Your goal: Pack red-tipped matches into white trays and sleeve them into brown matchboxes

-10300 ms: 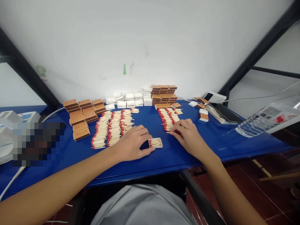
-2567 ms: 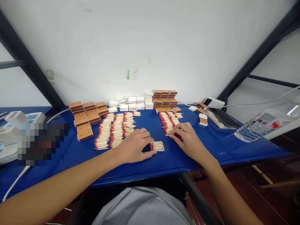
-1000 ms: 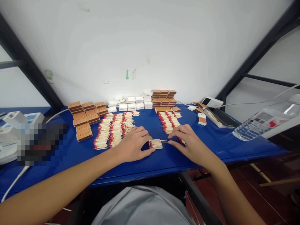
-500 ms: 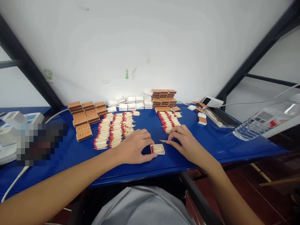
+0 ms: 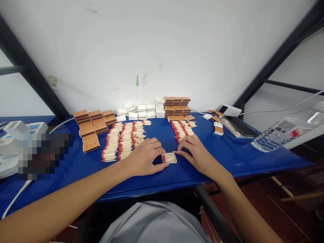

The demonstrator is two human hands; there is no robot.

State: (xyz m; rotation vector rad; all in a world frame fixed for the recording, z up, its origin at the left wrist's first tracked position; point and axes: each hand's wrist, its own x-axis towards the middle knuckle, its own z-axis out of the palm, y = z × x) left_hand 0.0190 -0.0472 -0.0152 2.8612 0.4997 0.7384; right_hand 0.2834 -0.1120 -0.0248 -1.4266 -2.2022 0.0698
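My left hand (image 5: 146, 157) grips a small white matchbox tray (image 5: 176, 160) near the desk's front, thumb at its near left corner and fingers at its far left. Red-headed matches (image 5: 170, 158) lie in the tray, heads towards the left. Just to the right of the tray, my right hand (image 5: 194, 151) pinches a match (image 5: 174, 152) between thumb and fingertips; most of it is hidden by the fingers. Beyond that hand lie rows of loose matches (image 5: 181, 128). Longer rows of matches (image 5: 125, 138) spread out behind my left hand.
Orange matchbox sleeves (image 5: 91, 141) are stacked at the left, more boxes (image 5: 177, 109) at the back. White trays (image 5: 141, 108) stand along the wall. A power strip (image 5: 37, 127) sits far left, a white device (image 5: 230, 109) and plastic bottle (image 5: 283, 131) at the right.
My right hand has moved left with the match, closer to the tray. The tray and my left hand have shifted very slightly to the left and away from me.
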